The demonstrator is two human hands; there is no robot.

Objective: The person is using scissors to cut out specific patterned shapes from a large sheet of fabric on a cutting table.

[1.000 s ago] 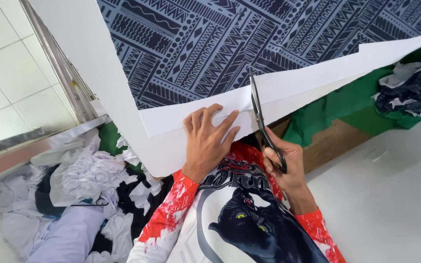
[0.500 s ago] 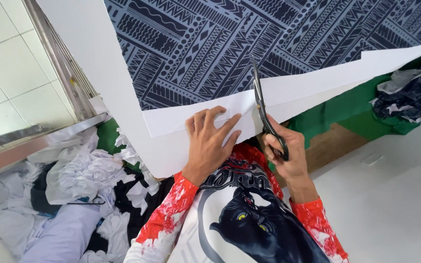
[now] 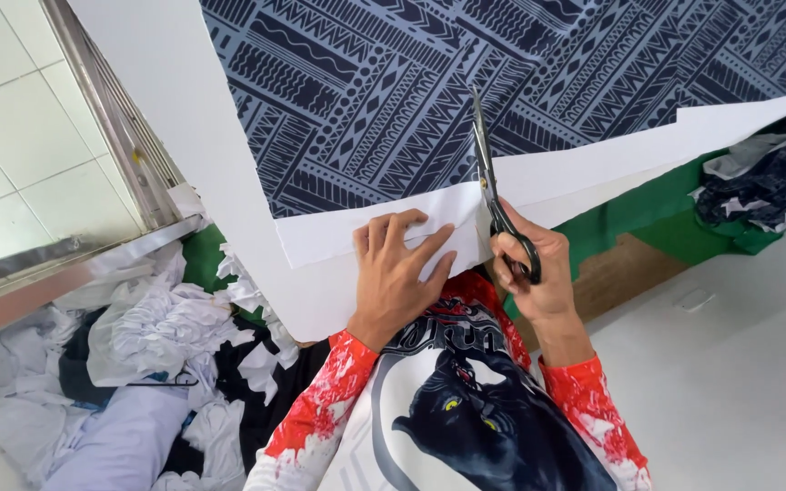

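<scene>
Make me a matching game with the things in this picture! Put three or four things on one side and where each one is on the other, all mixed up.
Things:
1. scissors
2. left hand
3. patterned cloth
4. heap of scraps

Places:
A. pressed flat on the white paper
B. lying down low, left of the table
C. gripped in the right hand
D. spread on the table, dark blue

Pairs: 1-C, 2-A, 3-D, 4-B
</scene>
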